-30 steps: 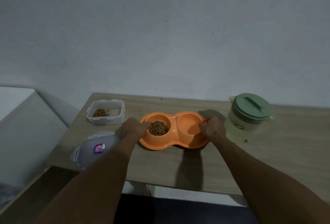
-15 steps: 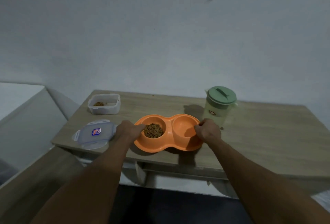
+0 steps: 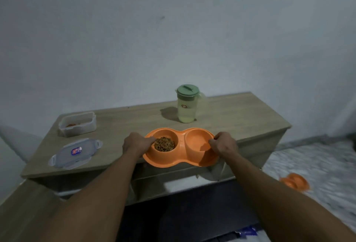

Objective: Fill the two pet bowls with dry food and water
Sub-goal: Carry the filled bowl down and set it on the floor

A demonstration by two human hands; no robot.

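Observation:
An orange double pet bowl [image 3: 181, 157] hangs partly past the front edge of the wooden table [image 3: 231, 114]. Its left cup holds brown dry food [image 3: 164, 144]; its right cup [image 3: 196, 141] looks wet, though I cannot tell how full it is. My left hand [image 3: 137, 143] grips the bowl's left rim and my right hand [image 3: 224, 144] grips its right rim. A water jug with a green lid [image 3: 187, 104] stands behind the bowl. A clear food container [image 3: 77, 124] with a little kibble sits at the back left, and its lid [image 3: 75, 153] lies in front of it.
A pale wall rises right behind the table. A second orange double bowl [image 3: 294, 182] lies on the light floor at the lower right. A wooden surface [image 3: 23, 212] runs along the lower left.
Both hands have drawn the orange bowl toward me, from the middle of the table to over its front edge. The view has pulled back, so the jug and container look farther away.

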